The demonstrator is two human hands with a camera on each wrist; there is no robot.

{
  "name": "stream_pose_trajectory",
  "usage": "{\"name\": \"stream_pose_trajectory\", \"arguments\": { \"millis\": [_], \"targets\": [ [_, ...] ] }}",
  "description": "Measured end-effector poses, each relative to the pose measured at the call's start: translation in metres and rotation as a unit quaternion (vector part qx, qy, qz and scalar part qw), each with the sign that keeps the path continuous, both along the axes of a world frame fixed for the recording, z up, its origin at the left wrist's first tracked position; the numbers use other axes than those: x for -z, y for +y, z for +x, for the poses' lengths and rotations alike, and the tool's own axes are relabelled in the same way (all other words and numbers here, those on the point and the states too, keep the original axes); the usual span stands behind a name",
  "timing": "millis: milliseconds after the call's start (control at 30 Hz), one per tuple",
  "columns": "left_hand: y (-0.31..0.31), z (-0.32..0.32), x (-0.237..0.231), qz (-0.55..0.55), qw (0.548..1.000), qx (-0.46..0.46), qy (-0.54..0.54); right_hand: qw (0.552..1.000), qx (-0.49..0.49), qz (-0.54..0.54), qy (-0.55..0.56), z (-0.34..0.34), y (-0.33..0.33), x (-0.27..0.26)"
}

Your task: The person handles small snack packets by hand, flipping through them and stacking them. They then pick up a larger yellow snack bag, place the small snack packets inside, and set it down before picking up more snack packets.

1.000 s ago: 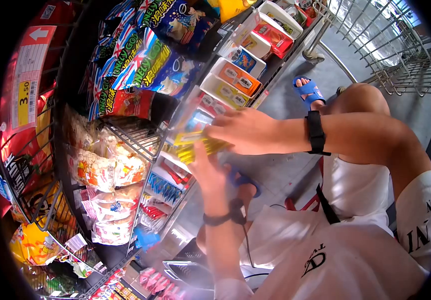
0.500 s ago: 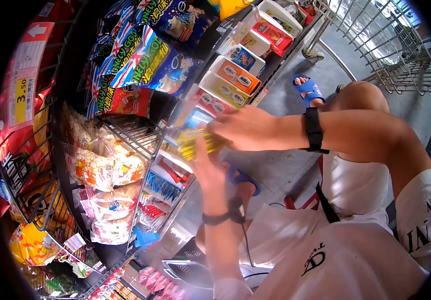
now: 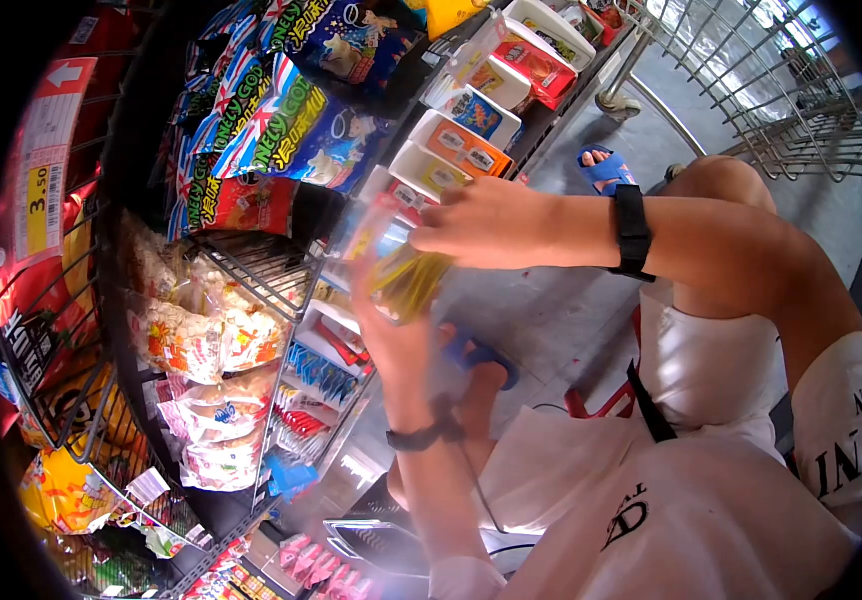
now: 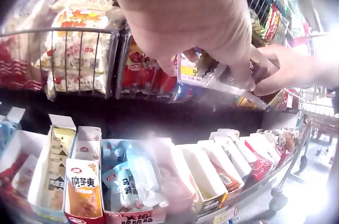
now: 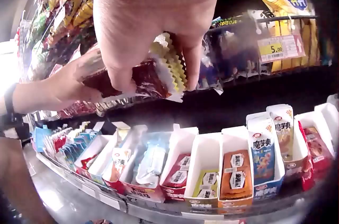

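Packets (image 5: 151, 78) are hanging beside a shop shelf (image 5: 180, 211); your left hand (image 3: 388, 322) and right hand (image 3: 488, 225) are gripping them, right elbow (image 3: 813, 255) bent.

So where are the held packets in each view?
Head: held packets near centre, between left hand and right hand.
Left wrist: held packets right of centre, upper half, partly hidden.
Right wrist: held packets slightly left of centre, upper half.
Shared landmark: light-blue packets, below them in both wrist views, just above in head.
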State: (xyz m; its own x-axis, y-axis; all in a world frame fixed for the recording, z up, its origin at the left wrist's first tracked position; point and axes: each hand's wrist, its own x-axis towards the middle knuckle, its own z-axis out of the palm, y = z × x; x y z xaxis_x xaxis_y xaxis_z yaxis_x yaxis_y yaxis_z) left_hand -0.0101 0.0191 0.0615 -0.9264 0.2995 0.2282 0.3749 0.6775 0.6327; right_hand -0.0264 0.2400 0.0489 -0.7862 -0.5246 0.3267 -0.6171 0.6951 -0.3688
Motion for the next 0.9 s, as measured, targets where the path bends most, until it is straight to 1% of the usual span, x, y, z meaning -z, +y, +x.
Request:
{"name": "stream_pose_trajectory", "arguments": {
  "millis": [33,67,100,133,200,267,400,467,500,567,600,633,667,700,733,767,800,833,900],
  "targets": [
    [-0.003,-0.001,0.001,0.0,1.0,0.009,-0.012,1.0,0.0,0.001,-0.001,0.001,0.001,-0.001],
    [-0.008,-0.005,0.008,-0.024,0.993,0.051,0.105,1.0,-0.001,-0.006,-0.024,0.002,0.001,-0.001],
    [-0.011,-0.005,0.01,-0.024,0.993,0.05,0.105,0.999,-0.002,-0.013,-0.045,0.002,0.001,-0.002],
    [-0.014,-0.006,0.012,-0.02,0.994,0.058,0.095,0.999,-0.002,-0.013,-0.045,0.002,0.0,-0.002],
    [-0.017,-0.004,0.014,-0.017,0.994,0.066,0.085,0.996,0.012,-0.039,-0.081,0.002,-0.003,-0.002],
    [-0.015,-0.001,0.016,0.047,0.997,0.044,0.033,0.995,0.019,-0.05,-0.081,0.003,-0.004,-0.002],
    [-0.011,0.002,0.02,0.054,0.995,0.064,0.048,0.994,0.026,-0.082,-0.07,0.003,-0.006,0.001],
    [-0.006,0.004,0.018,0.097,0.992,0.079,0.02,0.994,0.013,-0.071,-0.082,0.003,-0.007,0.002],
    [-0.009,0.003,0.021,0.097,0.992,0.078,0.019,0.994,0.0,-0.059,-0.094,0.003,-0.008,0.002],
    [-0.014,-0.002,0.03,0.095,0.987,0.117,-0.062,0.994,-0.002,-0.054,-0.09,0.003,-0.008,0.003],
    [-0.013,-0.003,0.032,0.095,0.987,0.114,-0.063,0.995,-0.002,-0.051,-0.087,0.003,-0.008,0.003],
    [-0.011,-0.005,0.035,0.089,0.989,0.116,0.011,0.995,-0.004,-0.051,-0.088,0.004,-0.009,0.004],
    [-0.009,-0.005,0.036,0.082,0.986,0.118,0.086,0.997,0.0,-0.033,-0.066,0.003,-0.009,0.004],
    [-0.008,0.0,0.03,0.081,0.986,0.117,0.088,0.999,0.004,-0.016,-0.042,0.002,-0.01,0.003],
    [-0.005,0.008,0.019,0.072,0.996,0.057,-0.009,0.999,0.0,-0.017,-0.038,0.001,-0.01,0.001],
    [-0.005,0.012,0.011,0.064,0.992,-0.005,-0.105,0.999,-0.004,-0.019,-0.036,0.002,-0.01,-0.001],
    [-0.01,0.01,0.012,0.031,0.998,0.009,-0.062,0.999,-0.009,-0.02,-0.036,0.003,-0.011,-0.003],
    [-0.012,0.011,0.013,0.032,0.998,0.003,-0.06,0.999,-0.014,-0.019,-0.034,0.004,-0.013,-0.004],
    [-0.012,0.01,0.016,0.031,0.999,0.022,0.032,0.999,-0.012,-0.033,-0.031,0.003,-0.015,-0.006]
  ]
}}
